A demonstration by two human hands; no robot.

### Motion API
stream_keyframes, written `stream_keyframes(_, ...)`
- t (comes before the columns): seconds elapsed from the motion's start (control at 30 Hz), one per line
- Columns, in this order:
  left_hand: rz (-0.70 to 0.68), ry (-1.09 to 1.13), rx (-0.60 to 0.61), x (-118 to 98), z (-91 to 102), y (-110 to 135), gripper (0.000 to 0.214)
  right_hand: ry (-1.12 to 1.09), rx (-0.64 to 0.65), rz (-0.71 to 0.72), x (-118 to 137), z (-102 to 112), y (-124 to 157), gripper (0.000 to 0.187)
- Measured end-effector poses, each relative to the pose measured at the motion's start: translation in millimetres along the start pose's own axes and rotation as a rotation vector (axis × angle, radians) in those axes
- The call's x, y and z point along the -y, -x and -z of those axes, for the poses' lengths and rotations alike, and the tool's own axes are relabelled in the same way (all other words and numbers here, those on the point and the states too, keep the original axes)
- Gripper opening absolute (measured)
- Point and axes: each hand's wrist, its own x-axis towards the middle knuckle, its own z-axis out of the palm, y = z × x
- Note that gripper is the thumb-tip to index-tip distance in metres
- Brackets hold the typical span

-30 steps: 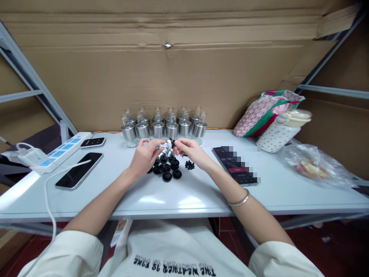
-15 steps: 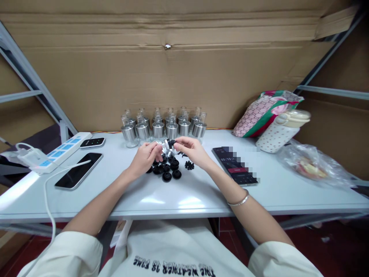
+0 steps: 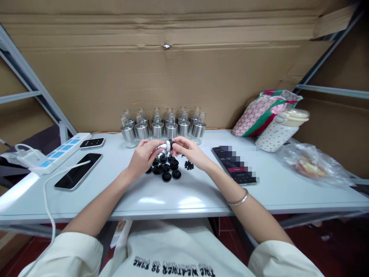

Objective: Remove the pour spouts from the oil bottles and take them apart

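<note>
Both my hands meet over the middle of the white table (image 3: 184, 200). My left hand (image 3: 142, 156) pinches a small silver and glass bottle (image 3: 164, 146), held on its side. My right hand (image 3: 188, 151) grips a black cap (image 3: 171, 144) at the bottle's end. Just below my fingers lies a heap of black caps (image 3: 166, 169), with a small cluster of tiny black plugs (image 3: 188, 165) to its right. Behind them stand two rows of silver and glass bottles (image 3: 164, 125) against the cardboard wall.
A black phone (image 3: 79, 171) on a white cable, a smaller device (image 3: 92, 143) and a white power strip (image 3: 57, 152) lie at left. A dark tablet (image 3: 235, 165), a patterned bag (image 3: 265, 111), a dotted pouch (image 3: 281, 130) and a plastic bag (image 3: 314, 161) sit at right.
My hands and the bottle have shifted only slightly, with small finger movements at the cap. Nothing else on the table has moved.
</note>
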Motion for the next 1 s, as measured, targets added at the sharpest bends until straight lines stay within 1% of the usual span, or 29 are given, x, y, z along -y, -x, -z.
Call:
stream_keyframes(0.1,-0.024,-0.061,-0.016,3.6,0.8,1.7,0.029,-0.018,0.054,-0.02,0.5,-2.8,1.1,0.04)
stream_keyframes(0.23,-0.069,-0.1,-0.003,6.5,1.0,2.4,0.027,-0.047,0.023,-0.042,0.4,-3.6,0.7,0.046)
stream_keyframes(0.3,-0.094,-0.104,0.015,6.7,1.0,2.3,0.027,-0.034,-0.001,-0.033,0.8,-2.4,0.1,0.046)
stream_keyframes(0.43,-0.066,-0.156,0.038,5.3,2.5,0.8,0.03,0.03,-0.047,0.019,1.9,-0.2,-0.2,0.038)
stream_keyframes(0.57,-0.021,-0.203,-0.01,5.1,3.9,-1.6,0.038,0.036,-0.083,0.05,-0.4,-2.0,-0.2,0.028)
stream_keyframes(0.7,0.008,-0.19,-0.032,8.5,2.5,-2.6,0.045,0.04,-0.092,0.077,-4.0,-3.5,-1.1,0.026)
stream_keyframes(0.87,0.03,-0.152,0.04,10.1,0.1,-2.5,0.048,0.073,-0.138,0.138,-5.2,-0.9,-2.4,0.024)
stream_keyframes(1.0,0.037,-0.119,0.066,9.1,-0.6,-2.2,0.044,0.042,-0.146,0.155,-6.2,-0.6,-3.1,0.02)
